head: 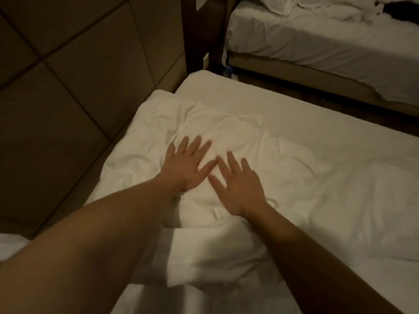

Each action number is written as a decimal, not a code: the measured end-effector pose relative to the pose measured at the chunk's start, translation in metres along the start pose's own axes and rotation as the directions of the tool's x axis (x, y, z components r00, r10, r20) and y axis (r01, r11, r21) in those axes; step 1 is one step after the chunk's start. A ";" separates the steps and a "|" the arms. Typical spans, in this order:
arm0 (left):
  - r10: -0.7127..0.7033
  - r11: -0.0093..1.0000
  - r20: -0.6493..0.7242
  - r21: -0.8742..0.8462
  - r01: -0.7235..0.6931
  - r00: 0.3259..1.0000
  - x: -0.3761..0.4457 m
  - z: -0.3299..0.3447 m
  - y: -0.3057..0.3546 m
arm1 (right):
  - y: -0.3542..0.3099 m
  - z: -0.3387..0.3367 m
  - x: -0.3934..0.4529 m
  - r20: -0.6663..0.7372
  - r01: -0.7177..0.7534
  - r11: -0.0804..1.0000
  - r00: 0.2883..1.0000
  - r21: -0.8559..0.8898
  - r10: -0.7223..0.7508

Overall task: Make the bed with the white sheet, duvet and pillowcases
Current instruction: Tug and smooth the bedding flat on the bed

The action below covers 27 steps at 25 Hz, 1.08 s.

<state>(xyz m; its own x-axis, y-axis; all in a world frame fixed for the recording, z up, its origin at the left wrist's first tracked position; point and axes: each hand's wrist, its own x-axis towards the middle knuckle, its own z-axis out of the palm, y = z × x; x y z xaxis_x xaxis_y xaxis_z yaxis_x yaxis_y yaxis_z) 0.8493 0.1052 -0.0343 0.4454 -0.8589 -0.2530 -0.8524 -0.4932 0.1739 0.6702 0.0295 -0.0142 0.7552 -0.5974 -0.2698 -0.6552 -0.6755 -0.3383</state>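
At the head of the bed, against a padded headboard [68, 87], a person presses the left hand [186, 164] and right hand [238, 184] side by side onto a rumpled white pillow [158, 132], apparently smoothing its case flat. Fingers are spread wide and straight, gripping nothing. Beneath lies the fitted white sheet [317, 123]; a second bed [317, 41] stands beyond.
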 end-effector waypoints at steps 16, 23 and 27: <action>-0.126 0.988 -0.126 -0.103 0.113 0.984 -0.233 0.029 -0.005 | 0.054 0.033 -0.223 -0.213 -0.160 0.987 0.964 0.004 0.158; -0.620 0.699 0.075 -0.400 0.593 0.781 -0.253 0.065 -0.046 | -0.038 0.080 -0.219 -0.256 -0.216 0.975 0.947 -0.054 0.195; -0.790 0.436 0.159 -0.534 0.724 0.593 -0.246 0.078 -0.063 | -0.058 0.112 -0.197 -0.297 -0.255 0.953 0.934 -0.165 0.199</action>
<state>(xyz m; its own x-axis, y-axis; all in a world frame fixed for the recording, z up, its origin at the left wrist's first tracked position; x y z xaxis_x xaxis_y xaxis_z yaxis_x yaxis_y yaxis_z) 0.7722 0.3583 -0.0577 0.8933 -0.0976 -0.4386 0.0972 -0.9111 0.4006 0.5616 0.2347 -0.0427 0.5689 -0.8208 -0.0514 -0.8204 -0.5620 -0.1049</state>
